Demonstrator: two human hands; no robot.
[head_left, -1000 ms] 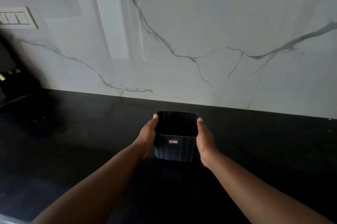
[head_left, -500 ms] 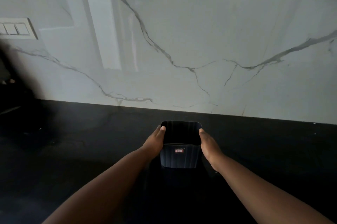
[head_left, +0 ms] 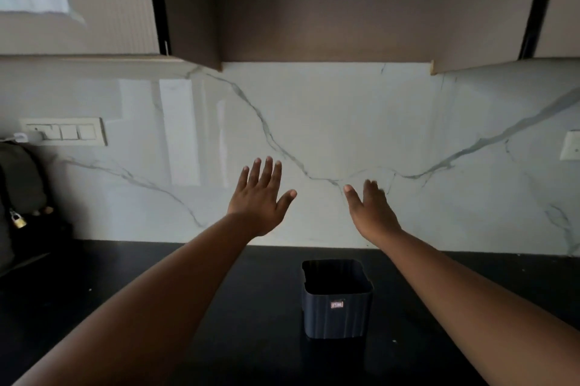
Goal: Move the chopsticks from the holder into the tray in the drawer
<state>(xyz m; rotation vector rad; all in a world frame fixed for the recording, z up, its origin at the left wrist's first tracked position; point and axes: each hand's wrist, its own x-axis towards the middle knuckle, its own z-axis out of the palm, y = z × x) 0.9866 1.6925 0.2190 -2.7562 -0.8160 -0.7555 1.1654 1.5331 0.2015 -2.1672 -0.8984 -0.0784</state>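
Observation:
The dark ribbed square holder (head_left: 336,301) stands upright on the black countertop (head_left: 94,297), near the marble wall. Its inside looks dark; I see no chopsticks in it. A small label shows on its front. My left hand (head_left: 260,197) is raised above and left of the holder, fingers spread, holding nothing. My right hand (head_left: 372,209) is raised above and slightly right of it, also spread and free, a little blurred. No drawer or tray is in view.
White marble backsplash (head_left: 345,134) behind the counter. Brown upper cabinets (head_left: 314,18) hang overhead. A switch plate (head_left: 67,132) is on the left wall, another plate (head_left: 571,147) at the right edge. A dark bag with a brass padlock (head_left: 18,220) sits at far left.
Both hands have let go of the holder and lifted up, fingers spread. The holder stays on the counter. The view has tilted upward, showing the cabinets.

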